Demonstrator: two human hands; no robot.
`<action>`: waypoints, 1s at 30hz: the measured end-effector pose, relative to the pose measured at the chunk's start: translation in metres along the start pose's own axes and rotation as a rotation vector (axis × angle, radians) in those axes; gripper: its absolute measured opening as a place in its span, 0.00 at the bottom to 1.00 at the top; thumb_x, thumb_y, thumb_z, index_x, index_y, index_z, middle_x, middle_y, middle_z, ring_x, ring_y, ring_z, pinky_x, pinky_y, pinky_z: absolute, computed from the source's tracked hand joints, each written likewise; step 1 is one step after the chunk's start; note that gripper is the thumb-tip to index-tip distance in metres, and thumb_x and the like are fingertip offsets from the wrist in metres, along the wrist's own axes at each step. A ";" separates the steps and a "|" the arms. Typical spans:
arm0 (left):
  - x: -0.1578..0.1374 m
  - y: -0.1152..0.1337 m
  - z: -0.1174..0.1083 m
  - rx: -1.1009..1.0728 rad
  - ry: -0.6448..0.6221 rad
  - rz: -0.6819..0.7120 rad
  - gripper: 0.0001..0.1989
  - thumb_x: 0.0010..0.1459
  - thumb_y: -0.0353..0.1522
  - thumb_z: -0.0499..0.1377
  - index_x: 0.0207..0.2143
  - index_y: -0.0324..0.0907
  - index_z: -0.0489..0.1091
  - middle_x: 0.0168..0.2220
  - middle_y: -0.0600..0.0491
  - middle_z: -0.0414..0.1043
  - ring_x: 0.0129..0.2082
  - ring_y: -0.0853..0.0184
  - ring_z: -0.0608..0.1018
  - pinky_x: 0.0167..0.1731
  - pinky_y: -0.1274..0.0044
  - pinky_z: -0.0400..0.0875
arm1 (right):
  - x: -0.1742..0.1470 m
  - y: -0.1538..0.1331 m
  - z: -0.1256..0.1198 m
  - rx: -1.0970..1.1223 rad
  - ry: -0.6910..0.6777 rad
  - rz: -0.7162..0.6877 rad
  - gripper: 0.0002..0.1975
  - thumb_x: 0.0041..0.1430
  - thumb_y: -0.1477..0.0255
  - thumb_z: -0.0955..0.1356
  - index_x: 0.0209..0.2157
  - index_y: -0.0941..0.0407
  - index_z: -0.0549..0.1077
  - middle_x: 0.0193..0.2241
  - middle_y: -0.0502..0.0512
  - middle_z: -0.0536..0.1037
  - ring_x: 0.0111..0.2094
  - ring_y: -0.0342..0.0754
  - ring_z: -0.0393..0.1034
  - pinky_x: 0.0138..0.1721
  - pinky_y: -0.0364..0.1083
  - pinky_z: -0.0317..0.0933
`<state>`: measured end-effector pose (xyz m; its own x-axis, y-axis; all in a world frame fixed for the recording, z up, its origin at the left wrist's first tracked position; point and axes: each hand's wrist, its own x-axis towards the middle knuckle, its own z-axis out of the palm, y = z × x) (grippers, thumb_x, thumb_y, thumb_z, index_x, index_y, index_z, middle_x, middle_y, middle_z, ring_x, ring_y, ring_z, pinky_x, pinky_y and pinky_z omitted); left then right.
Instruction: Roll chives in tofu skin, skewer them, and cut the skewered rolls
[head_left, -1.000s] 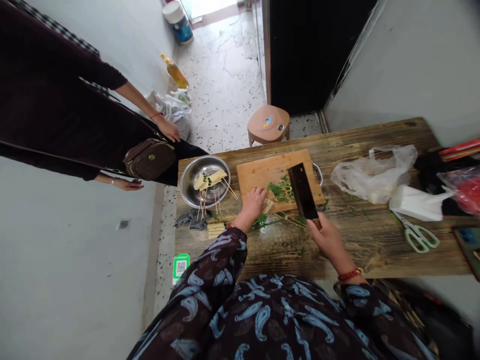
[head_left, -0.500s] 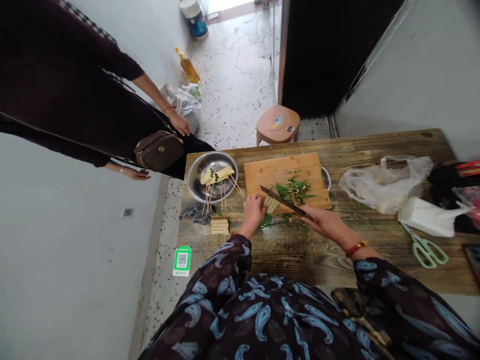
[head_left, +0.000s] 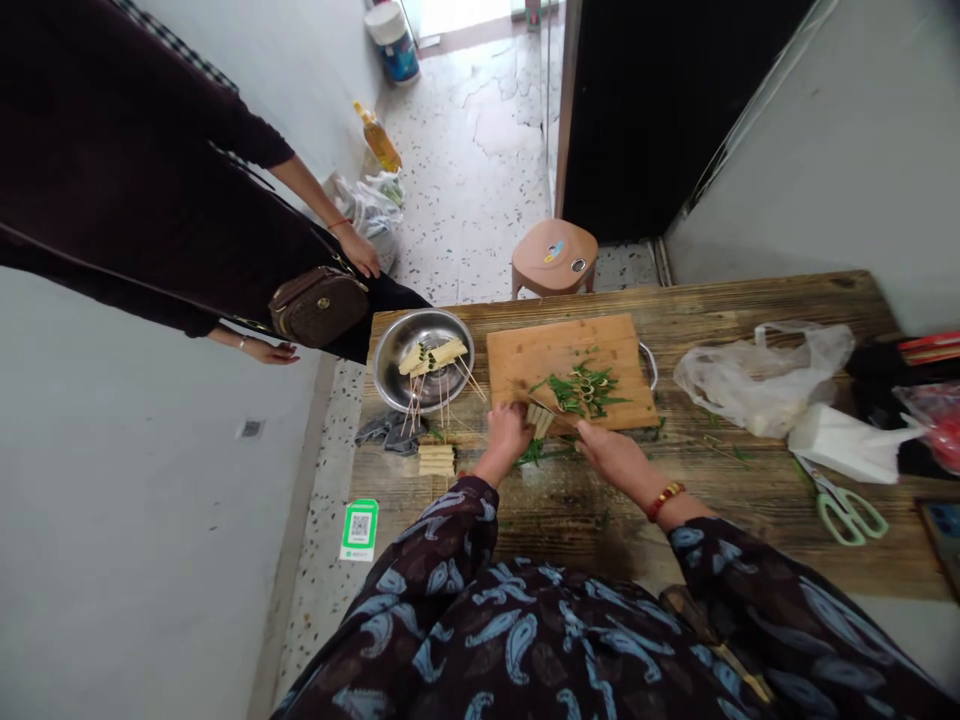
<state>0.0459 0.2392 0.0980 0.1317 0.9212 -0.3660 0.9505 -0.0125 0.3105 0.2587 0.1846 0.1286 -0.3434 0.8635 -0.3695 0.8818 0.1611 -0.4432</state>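
Note:
My left hand (head_left: 508,437) is closed at the front-left corner of the wooden cutting board (head_left: 529,350), pressing on a pale rolled food piece (head_left: 540,420) that looks like tofu skin. My right hand (head_left: 613,462) grips the handle of a knife (head_left: 546,404); its blade lies across that piece, close to my left fingers. Cut green stems and leaves (head_left: 589,390) are heaped on the board just beyond the blade. Left of my left hand, another set of pale rolls (head_left: 436,460) rests on the table. Skewered rolls with green ends (head_left: 439,356) lie in a metal bowl (head_left: 381,378).
A dark cloth (head_left: 394,432) lies beside the bowl. On the right of the wooden table (head_left: 645,525) are a plastic bag (head_left: 765,375), white tissue pack (head_left: 847,443) and scissors (head_left: 851,513). Another person (head_left: 150,180) stands at the left. A stool (head_left: 555,258) stands behind the table.
My right hand has moved left and the knife has come down, its blade now lower against the pale rolls. My left hand stays in place. The view has shifted slightly.

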 end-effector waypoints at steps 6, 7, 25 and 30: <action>-0.014 -0.003 0.006 -0.032 0.021 -0.107 0.18 0.48 0.35 0.61 0.43 0.41 0.68 0.34 0.49 0.74 0.41 0.57 0.73 0.40 0.70 0.62 | -0.009 0.016 0.011 0.260 0.207 0.156 0.16 0.63 0.62 0.58 0.46 0.56 0.67 0.28 0.54 0.77 0.28 0.49 0.71 0.27 0.42 0.55; -0.016 -0.007 0.007 -0.046 0.021 -0.129 0.23 0.48 0.35 0.61 0.48 0.41 0.66 0.33 0.50 0.74 0.40 0.58 0.73 0.40 0.71 0.63 | -0.013 0.022 0.011 0.304 0.248 0.190 0.17 0.63 0.61 0.58 0.45 0.56 0.68 0.25 0.53 0.76 0.27 0.48 0.70 0.26 0.42 0.54; -0.022 -0.049 -0.012 -0.723 -0.252 -0.147 0.12 0.35 0.26 0.66 0.25 0.39 0.68 0.23 0.59 0.66 0.28 0.70 0.71 0.32 0.78 0.66 | -0.089 0.052 0.018 0.647 0.373 0.492 0.18 0.56 0.52 0.61 0.34 0.54 0.65 0.17 0.47 0.71 0.17 0.46 0.67 0.23 0.44 0.59; -0.030 -0.055 -0.025 -1.113 -0.321 -0.190 0.16 0.37 0.33 0.69 0.30 0.38 0.70 0.25 0.55 0.73 0.25 0.70 0.75 0.29 0.78 0.70 | -0.103 0.057 0.015 0.661 0.420 0.537 0.18 0.56 0.52 0.62 0.31 0.53 0.64 0.17 0.48 0.72 0.18 0.47 0.68 0.23 0.45 0.60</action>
<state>-0.0172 0.2215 0.1139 0.2304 0.7295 -0.6440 0.2135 0.6078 0.7649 0.3393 0.0979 0.1293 0.3129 0.8654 -0.3915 0.4825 -0.4998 -0.7193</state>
